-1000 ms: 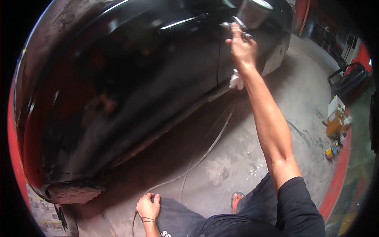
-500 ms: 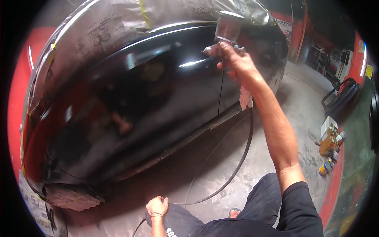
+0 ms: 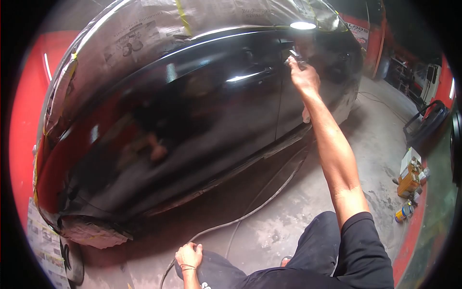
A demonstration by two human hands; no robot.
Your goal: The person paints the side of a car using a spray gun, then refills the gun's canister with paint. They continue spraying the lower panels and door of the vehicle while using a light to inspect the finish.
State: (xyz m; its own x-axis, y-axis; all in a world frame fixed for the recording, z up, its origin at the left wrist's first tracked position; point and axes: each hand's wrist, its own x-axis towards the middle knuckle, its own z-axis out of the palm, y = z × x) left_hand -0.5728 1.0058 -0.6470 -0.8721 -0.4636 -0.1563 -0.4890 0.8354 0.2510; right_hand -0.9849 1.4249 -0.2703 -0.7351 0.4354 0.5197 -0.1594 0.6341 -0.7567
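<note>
My right hand (image 3: 304,76) is wrapped around a spray gun (image 3: 294,56), arm stretched out. A cup with a bright lid (image 3: 303,26) tops the gun, its body blurred against the car. Beyond the gun stands the glossy black side of a car (image 3: 207,115), with a vertical door gap near the hand. Beneath the wrist, a pale wrap (image 3: 306,114) shows partly behind the forearm. A dark air hose (image 3: 269,198) curves down from there. Closed over my knee, my left hand (image 3: 189,255) has curled fingers; anything inside them is hidden. The hose passes close behind it.
Newspaper masking (image 3: 144,36) covers the car's upper part, and a masked wheel (image 3: 94,231) sits low left. On the right stand a cardboard box (image 3: 409,180), a small can (image 3: 403,213) and a black car part (image 3: 428,123). Concrete floor (image 3: 269,236) lies below.
My right hand and the spray gun have moved right and farther away along the car. The hose has shifted with them. My view has turned slightly; my left hand stays at the knee.
</note>
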